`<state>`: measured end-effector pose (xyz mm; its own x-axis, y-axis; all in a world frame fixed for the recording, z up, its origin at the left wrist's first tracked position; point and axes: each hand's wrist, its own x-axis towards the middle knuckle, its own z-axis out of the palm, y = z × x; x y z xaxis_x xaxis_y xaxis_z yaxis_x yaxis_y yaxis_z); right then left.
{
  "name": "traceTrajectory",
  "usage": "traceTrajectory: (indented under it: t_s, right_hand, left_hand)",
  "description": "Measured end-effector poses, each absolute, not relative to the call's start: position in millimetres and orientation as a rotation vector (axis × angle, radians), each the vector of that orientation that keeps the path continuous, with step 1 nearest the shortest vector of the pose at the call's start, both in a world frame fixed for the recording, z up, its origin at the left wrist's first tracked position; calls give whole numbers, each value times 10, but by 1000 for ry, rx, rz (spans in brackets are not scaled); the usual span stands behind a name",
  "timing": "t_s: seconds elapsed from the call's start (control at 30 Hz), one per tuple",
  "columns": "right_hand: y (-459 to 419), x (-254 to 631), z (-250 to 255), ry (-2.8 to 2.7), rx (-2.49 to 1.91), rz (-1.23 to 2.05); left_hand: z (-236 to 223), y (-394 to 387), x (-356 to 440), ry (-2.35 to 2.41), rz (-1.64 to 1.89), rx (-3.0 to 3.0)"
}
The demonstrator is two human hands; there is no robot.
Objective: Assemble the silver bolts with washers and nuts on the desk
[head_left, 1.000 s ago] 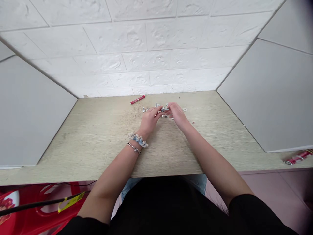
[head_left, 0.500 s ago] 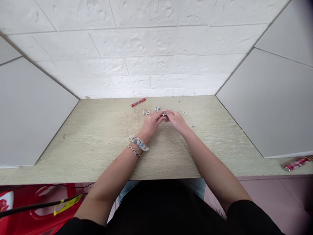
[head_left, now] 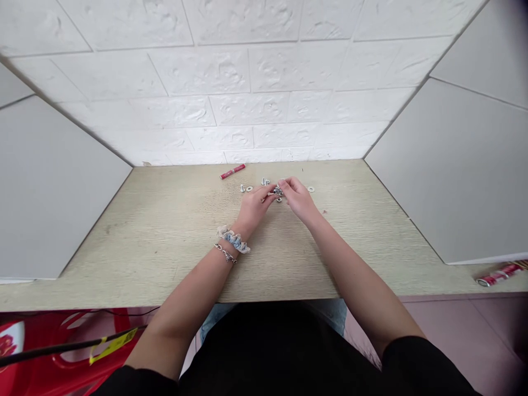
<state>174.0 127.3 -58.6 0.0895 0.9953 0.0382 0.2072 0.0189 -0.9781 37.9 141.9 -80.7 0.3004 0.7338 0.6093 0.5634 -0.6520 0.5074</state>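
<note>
Small silvery metal hardware [head_left: 278,191], which looks like a bolt, is pinched between the thumb and fingers of my left hand [head_left: 253,206]. My right hand [head_left: 300,201] is closed beside it, thumb and index finger together; what they hold is too small to make out. A small ring-shaped piece [head_left: 279,199] shows just below the fingertips. Behind my left hand lie a few loose bolts [head_left: 264,181]. Further left are a single bolt [head_left: 242,188] and a flat washer [head_left: 249,189]. Another washer [head_left: 311,189] lies to the right of my right hand.
A red tube-like stick [head_left: 232,171] lies near the white brick-pattern wall [head_left: 231,110]. Grey panels [head_left: 462,176] stand on both sides of the wooden table [head_left: 165,247]. Another red cylinder [head_left: 497,276] rests at the right front edge. A red plastic chair [head_left: 45,352] is below left.
My right hand has shifted slightly up and away from the left fingertips, uncovering more of the metal hardware and the ring below. The washer behind the right hand no longer shows separately. My left hand stays put.
</note>
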Motion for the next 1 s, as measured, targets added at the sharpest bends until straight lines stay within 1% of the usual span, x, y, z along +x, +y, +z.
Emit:
traceTrajectory:
  t_s: [0.1,0.23,0.5,0.6,0.77,1.0]
  right_hand:
    - [1244,1754,-607,-1494,-1397,908]
    - [1229,1748,-608,-1593,-1406,825]
    - [1291,1696,-677,-1380,-1162,905]
    - [1275,1724,-650,-1336,-1254,845]
    - [1229,1757,-599,-1527,-1451,723]
    - [1282,1748,-652,-1621,-1438,699]
  left_hand:
    - [-809,1405,388,1155,1307,2397]
    - [-821,1412,390,1151,1318,2383]
    - [-831,1444,373,1259,1285,2322]
    - [-833,1434,380,1230,1309,2347]
    - [-830,1401,403,1141,1315,2436]
    - [-844,1428,391,1197,1233,2420]
